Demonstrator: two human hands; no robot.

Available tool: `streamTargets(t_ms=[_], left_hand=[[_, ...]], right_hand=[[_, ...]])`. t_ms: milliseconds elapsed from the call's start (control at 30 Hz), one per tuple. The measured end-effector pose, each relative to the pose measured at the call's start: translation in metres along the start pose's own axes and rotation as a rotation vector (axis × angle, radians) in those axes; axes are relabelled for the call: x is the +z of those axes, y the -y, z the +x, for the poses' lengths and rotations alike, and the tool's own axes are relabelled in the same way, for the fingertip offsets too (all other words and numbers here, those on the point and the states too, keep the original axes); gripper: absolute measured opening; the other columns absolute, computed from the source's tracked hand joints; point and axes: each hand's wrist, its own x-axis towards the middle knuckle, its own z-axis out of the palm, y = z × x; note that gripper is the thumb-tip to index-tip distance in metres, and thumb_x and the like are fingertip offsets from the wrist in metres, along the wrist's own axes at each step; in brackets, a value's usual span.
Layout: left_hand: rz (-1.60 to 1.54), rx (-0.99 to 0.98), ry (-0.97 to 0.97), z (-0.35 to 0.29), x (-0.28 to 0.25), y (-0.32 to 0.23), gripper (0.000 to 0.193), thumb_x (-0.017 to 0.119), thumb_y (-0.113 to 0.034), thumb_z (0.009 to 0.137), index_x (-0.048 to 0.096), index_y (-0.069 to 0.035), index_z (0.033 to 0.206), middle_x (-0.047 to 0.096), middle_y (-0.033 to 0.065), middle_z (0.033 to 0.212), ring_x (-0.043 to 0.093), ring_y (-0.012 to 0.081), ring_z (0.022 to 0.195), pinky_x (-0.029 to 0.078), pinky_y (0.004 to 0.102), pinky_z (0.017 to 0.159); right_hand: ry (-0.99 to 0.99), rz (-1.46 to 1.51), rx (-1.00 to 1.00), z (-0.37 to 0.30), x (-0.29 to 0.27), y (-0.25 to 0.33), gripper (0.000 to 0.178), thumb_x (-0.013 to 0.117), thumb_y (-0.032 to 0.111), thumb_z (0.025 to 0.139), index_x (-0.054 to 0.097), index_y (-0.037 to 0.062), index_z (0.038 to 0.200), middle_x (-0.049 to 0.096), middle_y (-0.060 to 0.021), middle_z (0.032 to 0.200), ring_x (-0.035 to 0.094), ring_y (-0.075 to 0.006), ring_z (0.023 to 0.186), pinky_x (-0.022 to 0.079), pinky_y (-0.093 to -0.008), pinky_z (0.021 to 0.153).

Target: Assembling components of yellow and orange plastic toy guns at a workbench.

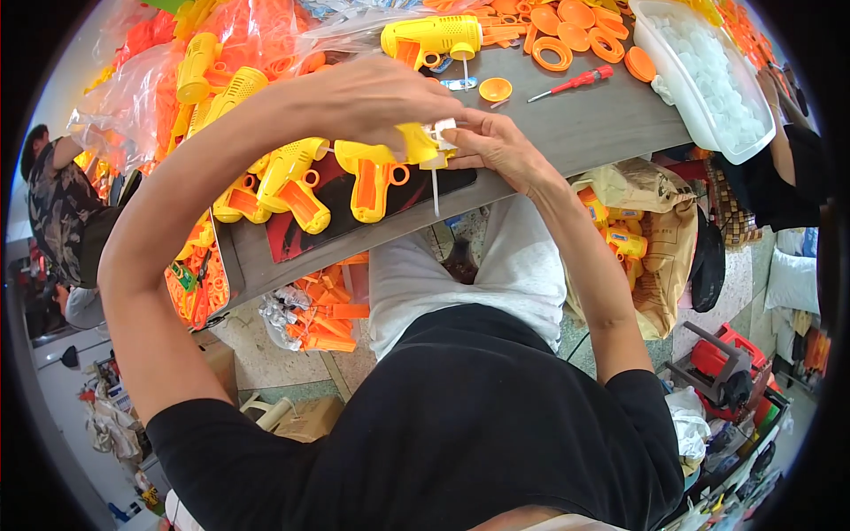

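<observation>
A yellow toy gun (367,190) with an orange panel in its grip is held just above the table's near edge. My left hand (385,97) arches over its front end, fingers curled down on it and partly hidden. From the other side, my right hand (496,146) pinches a small white part (442,134) at the gun's nose between thumb and fingers. A thin white tube (435,193) hangs down below that part. Left of it, another yellow toy gun (297,181) lies on the dark red-and-black mat (332,221).
More yellow guns and orange parts in clear bags (257,40) crowd the left. Beyond my hands lie a yellow gun (431,37), an orange cup (495,89), a red screwdriver (571,83) and orange rings (552,54). A white tub (753,146) of translucent pieces stands right; a sack (664,292) of guns sits below.
</observation>
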Motion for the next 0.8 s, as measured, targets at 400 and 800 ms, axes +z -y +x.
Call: streamTargets(t_ms=[400, 800], left_hand=[[0.230, -0.612, -0.860, -0.199, 0.030, -0.099, 0.028, 0.081, 0.002, 0.072, 0.057, -0.002, 0.086, 0.067, 0.0089, 0.093, 0.067, 0.0234, 0.083, 0.053, 0.0313, 0.074], [0.476, -0.792, -1.101, -0.105, 0.082, 0.044, 0.023, 0.075, -0.024, 0.085, 0.066, -0.004, 0.093, 0.065, 0.0077, 0.100, 0.067, 0.0282, 0.077, 0.054, 0.0376, 0.068]], right_hand=[[-0.073, -0.007, 0.064, -0.008, 0.001, 0.007, 0.064, 0.064, 0.026, 0.097, 0.036, -0.0020, 0.147, 0.062, -0.0088, 0.126, 0.066, -0.0137, 0.105, 0.057, -0.0271, 0.089], [-0.238, -0.614, -0.065, -0.004, 0.009, 0.012, 0.051, 0.061, 0.024, 0.099, 0.048, 0.0019, 0.142, 0.062, -0.0066, 0.113, 0.063, -0.0073, 0.082, 0.049, -0.0222, 0.062]])
